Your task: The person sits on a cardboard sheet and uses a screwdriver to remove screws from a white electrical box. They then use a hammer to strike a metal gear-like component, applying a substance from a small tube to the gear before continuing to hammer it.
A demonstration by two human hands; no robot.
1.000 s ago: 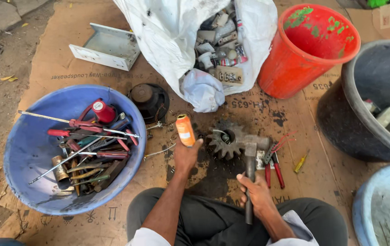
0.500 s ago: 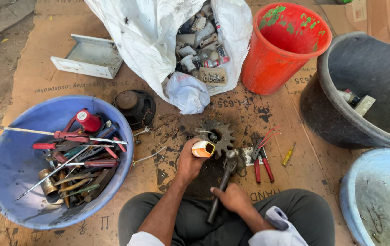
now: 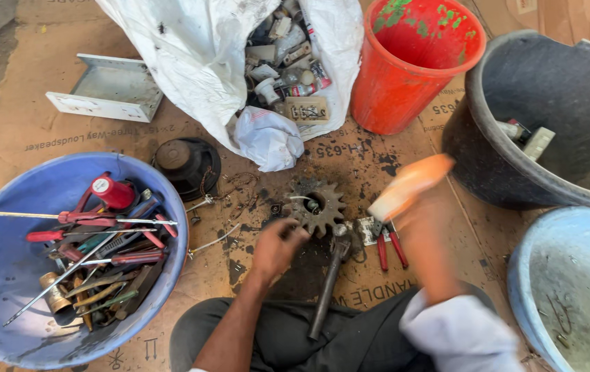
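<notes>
orange cylinder (image 3: 411,186), smooth, blurred, sits gripped in the right hand (image 3: 422,238), long axis tilted up-right toward the black tub (image 3: 488,165). left hand (image 3: 276,246), fingers curled narrow, touches the rusty toothed gear (image 3: 317,205) on greasy cardboard (image 3: 47,131).

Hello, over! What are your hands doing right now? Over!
Left hand curled at the rusty gear. Right hand blurred, holding an orange cylinder. Hammer lying free below the gear, red pliers beside.
</notes>
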